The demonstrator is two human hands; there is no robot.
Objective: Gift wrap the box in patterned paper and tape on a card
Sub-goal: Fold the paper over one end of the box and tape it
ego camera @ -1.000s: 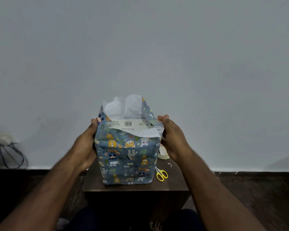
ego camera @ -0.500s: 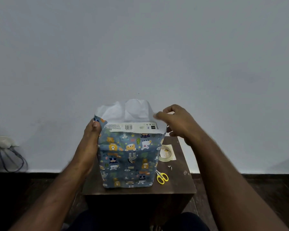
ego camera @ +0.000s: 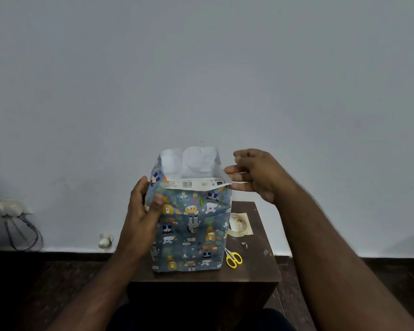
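Observation:
The box (ego camera: 191, 230) stands upright on a small dark wooden table (ego camera: 261, 271), wrapped in blue paper printed with cartoon animals. At the top the paper stands open, showing its white inside (ego camera: 189, 161) and a white barcode strip (ego camera: 191, 183). My left hand (ego camera: 141, 211) presses flat against the box's left side, thumb lying on the front face. My right hand (ego camera: 251, 175) is at the top right corner and pinches the paper's edge between its fingertips.
A roll of clear tape (ego camera: 238, 225) lies on a pale square sheet right of the box. Yellow-handled scissors (ego camera: 233, 258) lie in front of it, with small paper scraps nearby. A wall socket with cables (ego camera: 10, 209) is at the far left.
My right hand left the box's right side and rose to the top right corner of the paper. My left thumb came round onto the front face. The view shifted.

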